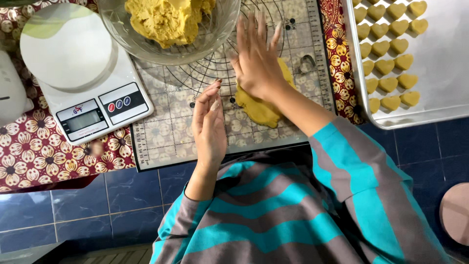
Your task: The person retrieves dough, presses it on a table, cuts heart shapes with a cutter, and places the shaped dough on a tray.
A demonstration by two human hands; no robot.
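**Dough pressed flat on the mat, one tray partly filled**

Yellow cookie dough, a soft flattened slab, lay on the printed grey pastry mat with ring and grid markings. The right hand rested palm-down on the slab's upper part, fingers spread wide and straight, gripping nothing; dough showed below and beside the palm. The left hand stood on edge just left of the slab, open and flat, holding nothing and apparently not touching the dough.

Judging by the layout, the work was well under way but far from finished. Small yellow heart-shaped dough pieces sat in rows on the pale metal baking tray at the right, covering only its left portion. A small metal heart-shaped cutter lay on the mat just right of the pressing hand, untouched. The clear glass bowl above the mat held a large lump of yellow dough, so much remained to shape. A white digital kitchen scale stood at left on the red floral cloth.
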